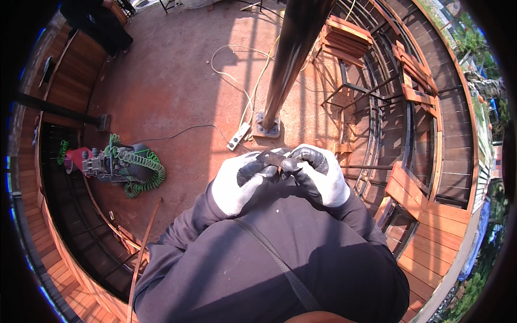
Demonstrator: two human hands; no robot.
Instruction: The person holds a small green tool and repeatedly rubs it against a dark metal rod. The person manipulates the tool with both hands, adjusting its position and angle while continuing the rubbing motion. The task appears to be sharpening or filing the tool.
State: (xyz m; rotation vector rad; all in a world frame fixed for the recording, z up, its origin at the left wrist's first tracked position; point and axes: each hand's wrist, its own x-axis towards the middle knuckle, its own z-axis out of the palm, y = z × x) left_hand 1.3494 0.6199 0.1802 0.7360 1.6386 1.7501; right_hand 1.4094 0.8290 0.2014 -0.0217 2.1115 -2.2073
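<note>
Both my hands wear white gloves with black palms and meet in front of my chest. Between the fingers of my left hand (242,176) is a small dark flat piece (273,158), perhaps metal, with light specks on it. My right hand (321,175) has its fingertips pinched together at the piece's right end. Black glove fingers cover part of it, so its exact kind cannot be made out.
A dark metal post (288,59) stands just ahead, with a white power strip (239,137) at its foot. On the left lies a compressor (124,164) with a coiled green hose. Wooden slats (347,40) sit on a frame at right. A person (97,24) stands far left.
</note>
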